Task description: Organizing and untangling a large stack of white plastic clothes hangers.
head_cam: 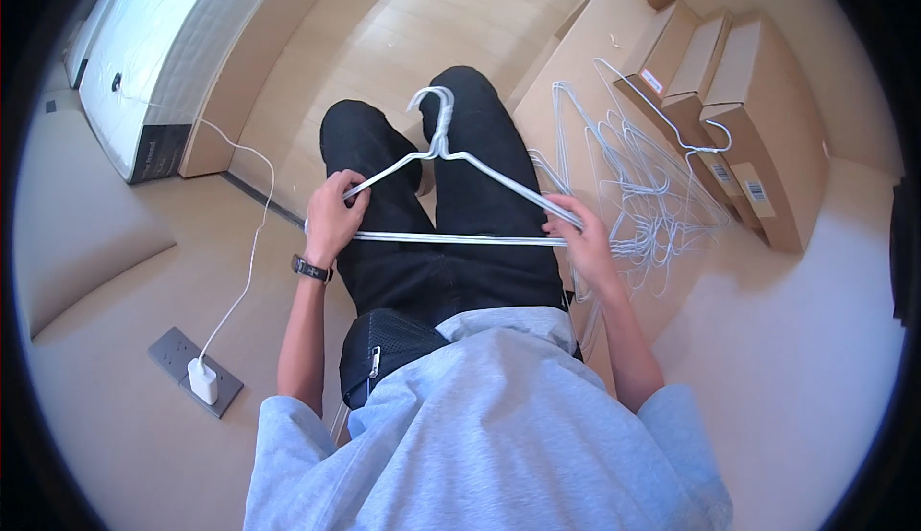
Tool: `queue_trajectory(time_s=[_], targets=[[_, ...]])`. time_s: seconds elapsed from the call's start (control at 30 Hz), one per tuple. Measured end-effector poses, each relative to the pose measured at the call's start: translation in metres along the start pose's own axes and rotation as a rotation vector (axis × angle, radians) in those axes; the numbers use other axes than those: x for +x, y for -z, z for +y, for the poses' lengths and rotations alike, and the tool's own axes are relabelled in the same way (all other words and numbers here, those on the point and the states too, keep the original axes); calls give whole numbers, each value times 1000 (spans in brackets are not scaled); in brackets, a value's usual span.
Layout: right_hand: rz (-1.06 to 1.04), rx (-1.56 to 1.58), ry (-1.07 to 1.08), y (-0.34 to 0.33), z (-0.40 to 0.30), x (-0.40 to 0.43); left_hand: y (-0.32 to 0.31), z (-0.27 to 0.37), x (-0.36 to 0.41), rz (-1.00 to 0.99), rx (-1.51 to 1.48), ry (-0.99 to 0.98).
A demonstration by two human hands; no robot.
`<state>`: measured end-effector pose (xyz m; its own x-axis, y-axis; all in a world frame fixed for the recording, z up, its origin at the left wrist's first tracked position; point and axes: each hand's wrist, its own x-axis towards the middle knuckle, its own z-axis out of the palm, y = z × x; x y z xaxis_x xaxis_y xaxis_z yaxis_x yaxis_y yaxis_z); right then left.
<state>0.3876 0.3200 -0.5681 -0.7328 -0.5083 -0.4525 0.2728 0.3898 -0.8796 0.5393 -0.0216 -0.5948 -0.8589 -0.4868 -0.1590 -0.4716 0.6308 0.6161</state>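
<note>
A small stack of white wire clothes hangers lies across my lap, over black trousers. The hooks are bunched together and point away from me, between my knees. My left hand grips the stack near its left corner, thumb and fingers around the sloping wires. At the opposite corner my right hand holds the sloping wires, fingers curled over them. How many hangers are stacked cannot be told. Beside my right hand a tangled pile of loose wire hangers spreads over a cardboard surface.
Several cardboard boxes stand at the right, with one wire hanger leaning against them. At the left, a white charger sits in a grey wall socket. Its white cable runs up to a plastic-wrapped white panel.
</note>
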Motion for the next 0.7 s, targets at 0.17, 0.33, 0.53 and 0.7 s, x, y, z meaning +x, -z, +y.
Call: queue_trajectory(time_s=[0.17,0.33,0.53,0.7], targets=[[49,77,-3,-3,-6,0,-11,12,-9,66,128,-57],[401,-391,29,29,54,-3,-13,12,-8,90,117,-53],[374,-616,-47,27,72,-22,-18,11,-7,117,112,-45],[568,-876,109,43,93,-28,-18,12,-7,127,98,-42]])
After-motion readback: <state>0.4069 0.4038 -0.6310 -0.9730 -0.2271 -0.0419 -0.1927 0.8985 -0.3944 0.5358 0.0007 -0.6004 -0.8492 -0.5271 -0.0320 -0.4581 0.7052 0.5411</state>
